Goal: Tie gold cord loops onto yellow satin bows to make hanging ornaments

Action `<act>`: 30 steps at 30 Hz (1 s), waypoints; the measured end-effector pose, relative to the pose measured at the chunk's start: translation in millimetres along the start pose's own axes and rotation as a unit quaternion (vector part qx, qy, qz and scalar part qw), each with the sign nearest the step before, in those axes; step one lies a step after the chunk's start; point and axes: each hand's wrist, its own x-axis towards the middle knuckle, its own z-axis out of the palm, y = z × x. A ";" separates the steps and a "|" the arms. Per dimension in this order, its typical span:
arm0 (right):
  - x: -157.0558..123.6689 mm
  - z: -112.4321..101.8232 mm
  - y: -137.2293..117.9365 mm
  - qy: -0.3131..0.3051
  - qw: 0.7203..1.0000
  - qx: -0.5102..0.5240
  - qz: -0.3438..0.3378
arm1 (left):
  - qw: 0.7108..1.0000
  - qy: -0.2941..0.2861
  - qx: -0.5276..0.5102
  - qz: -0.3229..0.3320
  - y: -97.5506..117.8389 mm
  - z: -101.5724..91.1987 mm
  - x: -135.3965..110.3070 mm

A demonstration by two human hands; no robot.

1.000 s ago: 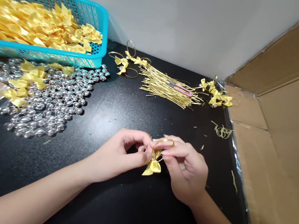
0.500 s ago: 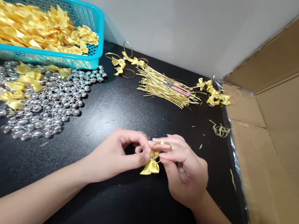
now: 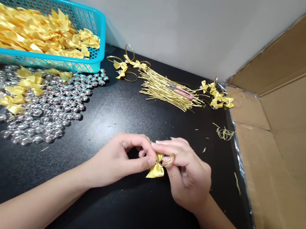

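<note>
Between my hands, just above the black tabletop, is a yellow satin ribbon bow (image 3: 156,171) with a gold wire loop (image 3: 170,160) at its middle. My left hand (image 3: 122,160) pinches the bow's left side between thumb and index finger. With thumb and fingers closed, my right hand (image 3: 189,176) grips the gold wire loop on the right. Fingertips cover the spot where wire and bow meet, so the join there is hidden.
A turquoise basket (image 3: 104,42) of yellow bows stands back left. Silver beads (image 3: 53,108) with several bows lie before it. Gold wire ties (image 3: 168,93) with pink-handled snips (image 3: 183,92) lie behind my hands, finished-looking bow rings (image 3: 218,96) beside them. Cardboard (image 3: 297,116) borders the right.
The gold wire loop has turned from a wide ring above the bow to a narrow one at its right, by my right fingers. Both hands stay nearly in place.
</note>
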 end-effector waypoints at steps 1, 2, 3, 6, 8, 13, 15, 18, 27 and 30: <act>0.2 0.2 -0.1 0.001 1.000 -0.001 -0.002 | 1.000 0.000 -0.001 -0.001 0.4 0.7 0.2; 0.4 0.4 -0.2 0.002 1.000 -0.001 -0.005 | 1.000 0.000 -0.002 -0.003 0.8 1.4 0.4; 0.5 0.7 -0.3 0.003 1.000 -0.001 -0.007 | 1.000 -0.001 -0.004 -0.005 1.3 2.1 0.5; 0.1 2.1 0.3 0.006 1.000 0.002 -0.007 | 1.000 -0.003 -0.013 -0.017 1.7 3.4 0.3; -0.8 3.5 1.4 0.007 1.000 0.007 -0.004 | 0.999 -0.005 -0.020 -0.026 1.0 3.8 0.0; -4.5 7.2 4.4 0.015 1.000 0.022 0.015 | 0.998 -0.015 -0.041 -0.055 -2.5 4.9 -0.1; -6.0 7.4 4.8 0.014 0.997 0.047 0.054 | 0.997 -0.009 -0.052 -0.060 -2.7 5.3 0.0; -7.5 7.2 4.3 0.017 0.985 0.111 0.130 | 0.996 -0.002 -0.059 -0.071 -1.3 5.3 0.6; -9.1 19.2 7.4 0.123 0.936 0.258 0.205 | 0.992 0.000 -0.098 -0.084 1.6 5.9 3.6; -10.6 20.3 6.4 0.161 0.936 0.221 0.223 | 0.989 0.004 -0.112 -0.095 0.5 7.1 4.1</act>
